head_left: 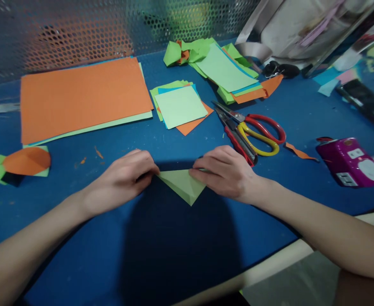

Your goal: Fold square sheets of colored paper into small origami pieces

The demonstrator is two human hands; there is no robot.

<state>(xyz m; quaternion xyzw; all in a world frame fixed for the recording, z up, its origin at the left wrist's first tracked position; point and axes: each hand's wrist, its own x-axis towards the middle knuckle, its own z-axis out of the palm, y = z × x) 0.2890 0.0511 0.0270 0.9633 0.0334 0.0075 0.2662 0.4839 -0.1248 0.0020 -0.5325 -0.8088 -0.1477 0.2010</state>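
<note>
A pale green sheet of paper (183, 185), folded into a triangle, lies on the blue table with one point toward me. My left hand (132, 176) pinches its left corner between thumb and fingers. At the upper right edge, my right hand (225, 174) is closed over the paper, its fingertips on the fold and covering the right corner. Just beyond my right hand lie a cutter knife with a red handle (240, 142) and scissors (260, 131) with red and yellow handles.
Behind my hands are square papers (182, 106), large orange sheets (84, 100) and a pile of green strips and scraps (228, 70). A folded orange and green piece (27, 161) lies left. A purple box (352, 161) sits right. A perforated metal panel (87, 38) bounds the back.
</note>
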